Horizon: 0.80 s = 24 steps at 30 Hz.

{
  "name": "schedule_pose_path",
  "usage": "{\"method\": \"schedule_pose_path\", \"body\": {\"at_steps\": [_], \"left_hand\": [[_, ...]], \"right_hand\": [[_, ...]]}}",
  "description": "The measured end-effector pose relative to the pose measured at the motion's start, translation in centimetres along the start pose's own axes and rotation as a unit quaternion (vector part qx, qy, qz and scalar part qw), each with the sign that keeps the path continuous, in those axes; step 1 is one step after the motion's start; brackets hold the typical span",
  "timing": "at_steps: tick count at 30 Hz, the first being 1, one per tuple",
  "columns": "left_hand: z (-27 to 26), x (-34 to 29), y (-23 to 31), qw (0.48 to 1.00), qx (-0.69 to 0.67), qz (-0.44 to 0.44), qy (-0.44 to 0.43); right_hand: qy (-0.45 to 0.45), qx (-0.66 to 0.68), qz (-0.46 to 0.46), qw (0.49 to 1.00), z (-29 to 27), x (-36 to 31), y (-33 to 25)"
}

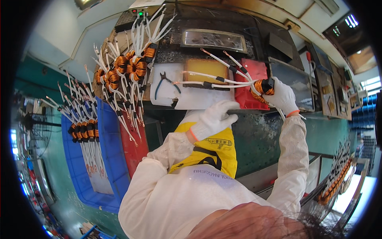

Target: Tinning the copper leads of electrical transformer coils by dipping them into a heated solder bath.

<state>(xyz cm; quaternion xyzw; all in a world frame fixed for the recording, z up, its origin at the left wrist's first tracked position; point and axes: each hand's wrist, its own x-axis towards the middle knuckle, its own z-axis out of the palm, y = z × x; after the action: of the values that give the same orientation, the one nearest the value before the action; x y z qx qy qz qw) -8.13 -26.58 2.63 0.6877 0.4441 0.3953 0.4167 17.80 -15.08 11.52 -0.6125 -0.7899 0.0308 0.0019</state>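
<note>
My right hand [283, 96], in a white knit glove with an orange cuff, is closed around the black end of a ring-shaped coil wound with copper-coloured wire [260, 88], which sits at the right of the work area, over a bright red sheet [258, 68]. From the coil, long white-sleeved leads with black bands and bare coppery tips [215, 76] reach leftward across a flat yellow slab [203, 67]; more white leads hang below my grip. My left hand [217, 119], gloved the same way, grips nothing that I can see: its fingers are loosely extended, the thumb apart, near the bench edge and above the yellow cloth [225, 145] over my lap. I cannot tell whether it touches the bench. Left of the slab, on a white sheet [195, 99], lie dark-handled pliers [164, 83] with their handles spread. Farther left, similar copper-wound coils [136, 68] are heaped with their white leads, and beside me a blue plastic bin [112, 139] holds a row of finished-looking coils [83, 129]. To the right of the red sheet stands a shallow grey metal tray [296, 81].
</note>
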Motion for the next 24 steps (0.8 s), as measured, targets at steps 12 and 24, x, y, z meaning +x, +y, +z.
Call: {"method": "schedule_pose_path", "body": {"at_steps": [12,24], "left_hand": [[5.2,15.4,-3.9,0.826,0.557,0.023,0.084],[6.0,16.4,-4.9,0.851,0.521,-0.051,0.048]], "right_hand": [[-0.011,-0.005,-0.072,0.997,1.3,4.3,1.8],[-0.013,0.004,-0.059,0.998,1.4,5.1,1.5]]}}
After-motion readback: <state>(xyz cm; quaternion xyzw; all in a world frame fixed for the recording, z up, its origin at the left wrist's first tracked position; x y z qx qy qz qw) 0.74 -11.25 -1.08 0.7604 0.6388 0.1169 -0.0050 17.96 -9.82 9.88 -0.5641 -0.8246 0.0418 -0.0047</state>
